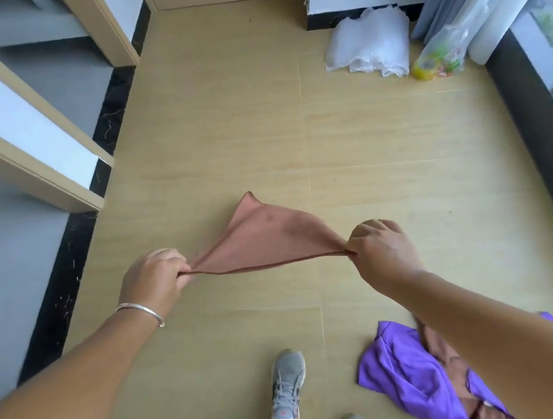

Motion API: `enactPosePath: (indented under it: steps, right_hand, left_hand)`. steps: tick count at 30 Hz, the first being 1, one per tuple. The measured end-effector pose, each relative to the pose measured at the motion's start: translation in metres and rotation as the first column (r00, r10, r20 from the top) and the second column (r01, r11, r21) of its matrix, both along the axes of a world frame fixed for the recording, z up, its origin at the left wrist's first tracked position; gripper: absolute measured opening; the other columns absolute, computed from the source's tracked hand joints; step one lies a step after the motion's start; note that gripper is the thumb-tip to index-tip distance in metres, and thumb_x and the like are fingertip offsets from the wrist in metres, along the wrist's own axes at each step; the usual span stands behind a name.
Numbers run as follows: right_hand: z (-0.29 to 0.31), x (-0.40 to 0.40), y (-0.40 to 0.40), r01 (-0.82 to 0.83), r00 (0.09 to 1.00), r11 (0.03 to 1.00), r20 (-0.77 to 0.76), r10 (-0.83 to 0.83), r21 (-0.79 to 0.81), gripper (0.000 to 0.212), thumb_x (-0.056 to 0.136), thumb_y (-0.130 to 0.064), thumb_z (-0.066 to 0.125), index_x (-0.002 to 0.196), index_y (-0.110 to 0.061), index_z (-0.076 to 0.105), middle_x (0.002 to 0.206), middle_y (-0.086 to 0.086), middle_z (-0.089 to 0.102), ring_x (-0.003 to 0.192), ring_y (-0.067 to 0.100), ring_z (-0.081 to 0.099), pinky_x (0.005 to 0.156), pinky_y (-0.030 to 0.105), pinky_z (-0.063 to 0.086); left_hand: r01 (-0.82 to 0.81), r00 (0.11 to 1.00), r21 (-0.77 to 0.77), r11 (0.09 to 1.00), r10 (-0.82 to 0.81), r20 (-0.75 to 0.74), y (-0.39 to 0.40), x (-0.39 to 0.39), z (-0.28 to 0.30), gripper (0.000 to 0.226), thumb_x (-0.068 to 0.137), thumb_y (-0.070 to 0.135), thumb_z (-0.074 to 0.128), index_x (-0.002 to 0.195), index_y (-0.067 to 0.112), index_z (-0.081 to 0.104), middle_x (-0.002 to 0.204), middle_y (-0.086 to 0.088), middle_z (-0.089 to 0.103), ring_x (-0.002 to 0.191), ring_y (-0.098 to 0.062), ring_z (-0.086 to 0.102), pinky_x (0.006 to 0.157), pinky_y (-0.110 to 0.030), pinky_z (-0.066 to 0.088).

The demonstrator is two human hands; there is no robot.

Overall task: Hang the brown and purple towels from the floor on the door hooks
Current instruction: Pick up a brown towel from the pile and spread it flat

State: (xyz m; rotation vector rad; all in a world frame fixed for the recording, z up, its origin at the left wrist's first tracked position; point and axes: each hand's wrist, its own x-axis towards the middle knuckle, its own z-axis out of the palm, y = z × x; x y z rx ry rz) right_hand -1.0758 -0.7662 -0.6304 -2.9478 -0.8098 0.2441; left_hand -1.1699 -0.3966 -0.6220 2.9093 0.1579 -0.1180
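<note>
Brown towel (265, 241) is stretched taut above the floor (382, 149), my left hand (154, 280) and right hand (381, 249) each pinching a corner, so next I judge it needs carrying to the door hooks, while the purple towel (404, 374) lies near right.

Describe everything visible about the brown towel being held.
The brown towel is thin, soft cloth, reddish brown with a few faint darker marks. It is off the floor, stretched between the left hand and the right hand, each pinching one corner. Its near hemmed edge runs taut between them; the rest drapes away, ending in a free pointed corner. Only the hands touch it.
</note>
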Motion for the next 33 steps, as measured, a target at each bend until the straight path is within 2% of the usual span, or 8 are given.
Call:
enactPosePath:
  steps: [5, 9, 13, 15, 19, 23, 26, 33]
  right_hand:
    - [-0.064, -0.094, -0.016, -0.034, 0.981, 0.996, -0.194, 0.018, -0.077, 0.02, 0.084, -0.042, 0.065, 0.091, -0.026, 0.074, 0.094, -0.006, 0.068, 0.099, 0.022, 0.059, 0.092, 0.034, 0.041]
    - [-0.104, -0.161, -0.028, -0.101, 0.959, 0.991, -0.275, 0.072, -0.09, 0.023, 0.058, -0.037, 0.089, 0.06, -0.023, 0.071, 0.063, -0.007, 0.061, 0.067, 0.022, 0.061, 0.067, 0.034, 0.053]
    - [-0.139, -0.194, -0.034, -0.116, 0.955, 0.984, -0.287, 0.073, -0.138, 0.031, 0.045, -0.03, 0.095, 0.051, -0.021, 0.065, 0.056, -0.007, 0.056, 0.057, 0.021, 0.059, 0.06, 0.032, 0.053]
    - [-0.155, -0.2, -0.034, -0.105, 0.957, 0.981, -0.286, 0.055, -0.166, 0.032, 0.045, -0.025, 0.095, 0.051, -0.021, 0.064, 0.056, -0.005, 0.055, 0.057, 0.022, 0.058, 0.059, 0.034, 0.053]
    - [-0.192, -0.191, -0.026, -0.099, 0.956, 0.972, -0.292, 0.033, -0.213, 0.026, 0.051, -0.016, 0.09, 0.056, -0.022, 0.065, 0.061, -0.004, 0.056, 0.065, 0.023, 0.059, 0.064, 0.035, 0.05]
    - [-0.238, -0.159, -0.011, 0.029, 0.939, 0.981, -0.332, -0.092, -0.19, 0.003, 0.081, -0.028, 0.07, 0.08, -0.026, 0.073, 0.09, -0.005, 0.063, 0.098, 0.022, 0.055, 0.084, 0.035, 0.04]
    - [-0.287, -0.13, 0.003, 0.122, 0.935, 0.979, -0.311, -0.168, -0.165, 0.016, 0.088, -0.037, 0.059, 0.091, -0.027, 0.072, 0.101, -0.007, 0.062, 0.108, 0.019, 0.049, 0.09, 0.031, 0.035]
    - [-0.439, -0.045, 0.049, 0.22, 0.945, 0.967, -0.217, -0.244, -0.129, 0.022, 0.089, -0.042, 0.058, 0.097, -0.027, 0.071, 0.109, -0.005, 0.06, 0.114, 0.02, 0.045, 0.091, 0.032, 0.033]
  left_hand:
    - [-0.043, 0.989, -0.06, 0.997, 0.034, -0.144, -0.021, -0.11, -0.067, 0.022, 0.052, 0.006, 0.092, 0.06, 0.014, 0.073, 0.068, -0.001, 0.068, 0.07, -0.028, 0.066, 0.059, -0.035, 0.054]
    - [-0.022, 0.963, -0.07, 0.997, 0.003, -0.27, -0.035, -0.176, -0.112, 0.027, 0.048, 0.006, 0.093, 0.058, 0.018, 0.071, 0.064, 0.005, 0.064, 0.061, -0.025, 0.063, 0.048, -0.031, 0.051]
    - [-0.116, 0.922, -0.108, 0.987, 0.067, -0.38, -0.045, -0.212, -0.157, 0.007, 0.075, 0.015, 0.079, 0.08, 0.018, 0.077, 0.086, 0.005, 0.069, 0.086, -0.023, 0.063, 0.068, -0.031, 0.051]
    - [-0.131, 0.904, -0.088, 0.987, 0.083, -0.419, -0.047, -0.223, -0.179, 0.011, 0.087, 0.023, 0.066, 0.093, 0.021, 0.076, 0.098, 0.008, 0.067, 0.099, -0.018, 0.057, 0.078, -0.03, 0.047]
    - [-0.163, 0.904, -0.085, 0.983, 0.114, -0.412, -0.045, -0.224, -0.22, 0.017, 0.094, 0.029, 0.057, 0.098, 0.023, 0.073, 0.104, 0.008, 0.063, 0.105, -0.016, 0.053, 0.082, -0.03, 0.045]
    - [-0.203, 0.907, -0.065, 0.977, 0.163, -0.389, -0.033, -0.203, -0.263, 0.017, 0.093, 0.027, 0.058, 0.097, 0.02, 0.073, 0.106, 0.005, 0.063, 0.105, -0.018, 0.053, 0.08, -0.031, 0.044]
    - [-0.227, 0.911, -0.062, 0.972, 0.19, -0.366, -0.017, -0.173, -0.306, 0.013, 0.09, 0.027, 0.063, 0.092, 0.019, 0.073, 0.103, 0.004, 0.063, 0.104, -0.02, 0.053, 0.079, -0.031, 0.044]
    - [-0.242, 0.913, -0.026, 0.97, 0.218, -0.345, 0.028, -0.083, -0.458, 0.01, 0.09, 0.03, 0.063, 0.086, 0.025, 0.072, 0.105, 0.006, 0.06, 0.108, -0.019, 0.049, 0.089, -0.036, 0.045]
